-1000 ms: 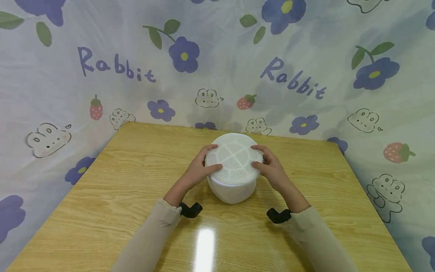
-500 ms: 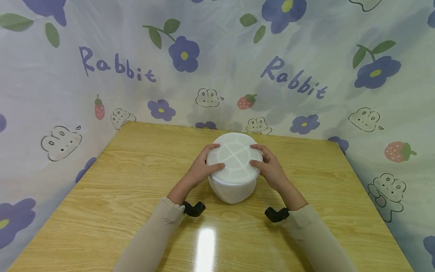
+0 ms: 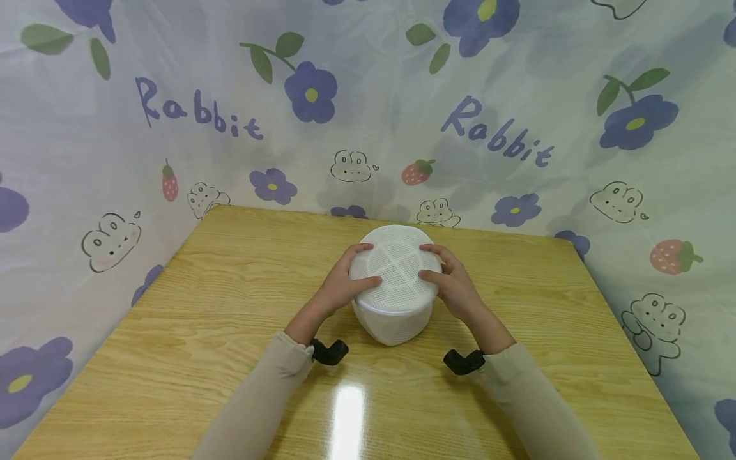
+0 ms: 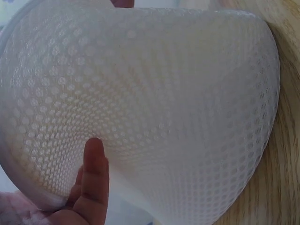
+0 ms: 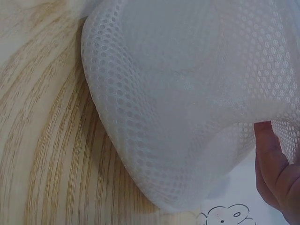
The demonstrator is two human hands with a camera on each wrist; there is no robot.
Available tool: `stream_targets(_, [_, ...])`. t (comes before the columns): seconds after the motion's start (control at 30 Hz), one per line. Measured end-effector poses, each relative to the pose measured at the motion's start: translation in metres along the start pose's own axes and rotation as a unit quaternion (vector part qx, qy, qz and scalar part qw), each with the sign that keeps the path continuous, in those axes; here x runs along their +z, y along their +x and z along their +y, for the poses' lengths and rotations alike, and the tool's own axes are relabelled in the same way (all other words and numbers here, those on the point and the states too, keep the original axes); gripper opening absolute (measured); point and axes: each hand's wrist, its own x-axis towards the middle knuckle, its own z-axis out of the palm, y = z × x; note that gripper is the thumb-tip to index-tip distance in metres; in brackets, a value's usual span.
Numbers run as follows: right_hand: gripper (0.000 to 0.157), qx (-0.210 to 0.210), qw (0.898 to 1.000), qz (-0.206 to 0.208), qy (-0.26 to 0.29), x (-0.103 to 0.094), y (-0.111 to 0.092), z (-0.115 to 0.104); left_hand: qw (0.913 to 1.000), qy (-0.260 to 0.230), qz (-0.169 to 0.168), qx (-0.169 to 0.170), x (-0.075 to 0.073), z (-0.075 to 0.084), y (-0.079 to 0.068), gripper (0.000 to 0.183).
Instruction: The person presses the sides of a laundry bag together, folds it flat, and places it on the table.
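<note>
A white mesh laundry bag stands on the wooden table, its round flat top tilted toward me. My left hand grips its left side, thumb and a fingertip on the top's edge. On the opposite side, my right hand holds it the same way. In the left wrist view, curled fingers press a dent into the mesh wall. Fingers also push into the honeycomb mesh in the right wrist view. The bag's far side is hidden.
The wooden table stretches around the bag, with a bright light reflection near its front. A curtain printed with rabbits and flowers hangs behind and along both sides. Black curved pieces stick out at both wrists.
Both hands have drawn slightly closer together, the left shifting a little right and the right a little left. The bag's top looks slightly narrower between them.
</note>
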Motion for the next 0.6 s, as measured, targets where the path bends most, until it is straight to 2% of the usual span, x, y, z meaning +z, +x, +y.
stream_targets(0.27, [0.051,0.008,1.0,0.009,0.015,0.0021,0.0048,0.0023,0.9999,-0.011,0.008,-0.006,0.0,-0.0045,0.0053,0.065])
stream_targets(0.4, [0.05,0.007,1.0,0.008,0.023,0.0025,0.0071,0.0043,0.9997,-0.015,0.019,-0.007,0.0012,0.0014,0.0031,0.063])
stream_targets(0.6, [0.051,0.005,0.999,0.007,0.03,0.0035,0.0091,0.0036,0.9996,-0.015,0.017,-0.015,0.0005,0.0022,0.0047,0.063])
